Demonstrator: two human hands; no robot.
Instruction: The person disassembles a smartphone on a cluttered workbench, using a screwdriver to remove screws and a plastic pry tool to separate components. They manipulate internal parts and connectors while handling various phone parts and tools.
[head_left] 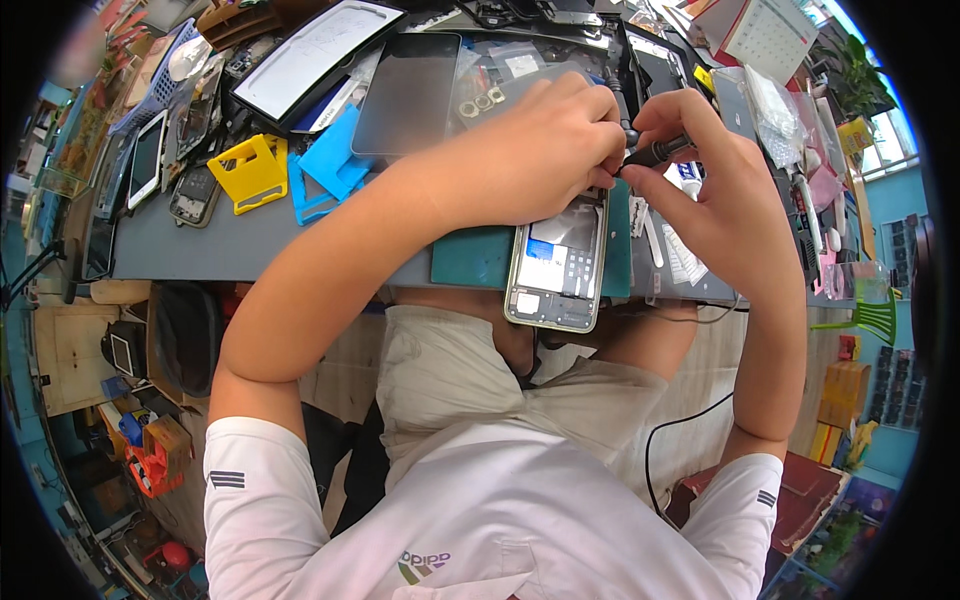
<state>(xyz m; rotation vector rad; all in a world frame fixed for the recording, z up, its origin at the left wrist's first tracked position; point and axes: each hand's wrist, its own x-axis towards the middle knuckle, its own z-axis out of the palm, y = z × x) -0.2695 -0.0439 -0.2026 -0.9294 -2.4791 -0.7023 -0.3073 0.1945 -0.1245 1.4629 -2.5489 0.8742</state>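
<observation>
An opened phone (pixel 550 280) with its inner parts exposed rests on a teal mat (pixel 465 262) at the desk's front edge. My left hand (pixel 545 150) is over the phone's top end, its fingers curled together. What they pinch there, if anything, is hidden. My right hand (pixel 715 190) grips a black cylindrical tool (pixel 655 151), like a screwdriver, with its tip reaching to my left fingertips. Small pale tools (pixel 652 235) lie just right of the phone, partly behind my right hand.
The grey desk (pixel 180 250) holds phone stands in yellow (pixel 247 172) and blue (pixel 335 160), a dark glass panel (pixel 405 95), a white-screened tablet (pixel 310 60), several phones and loose parts. A bin (pixel 185 340) stands below at left; a cable (pixel 660 430) hangs at right.
</observation>
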